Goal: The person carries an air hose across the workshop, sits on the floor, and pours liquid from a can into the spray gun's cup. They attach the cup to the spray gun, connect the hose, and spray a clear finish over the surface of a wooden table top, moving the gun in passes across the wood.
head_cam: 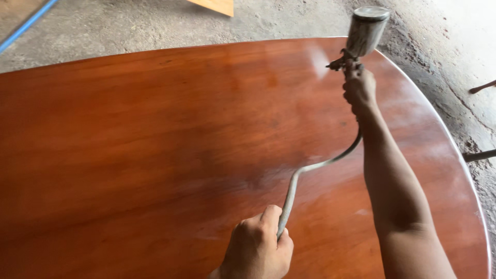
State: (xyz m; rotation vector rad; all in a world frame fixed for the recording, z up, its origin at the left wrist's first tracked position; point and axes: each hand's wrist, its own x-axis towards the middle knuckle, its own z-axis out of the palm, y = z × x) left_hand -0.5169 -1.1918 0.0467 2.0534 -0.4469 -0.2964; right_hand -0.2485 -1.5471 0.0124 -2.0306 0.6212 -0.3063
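Observation:
My right hand (359, 89) is stretched far out over a big oval wooden tabletop (129, 144) with a glossy red-brown finish. It grips a spray gun (356, 44) with a metal cup on top, held near the far right edge; a faint mist shows left of the nozzle. A grey air hose (315, 166) runs back from the gun in a curve above the wood. My left hand (257, 247), near the bottom, is closed around the hose and holds it up off the surface.
Rough concrete floor (289, 18) surrounds the tabletop. A pale wooden board corner (214, 5) lies at the top, a blue strip (26, 23) at top left. Dark metal rods (480, 154) stick in from the right edge.

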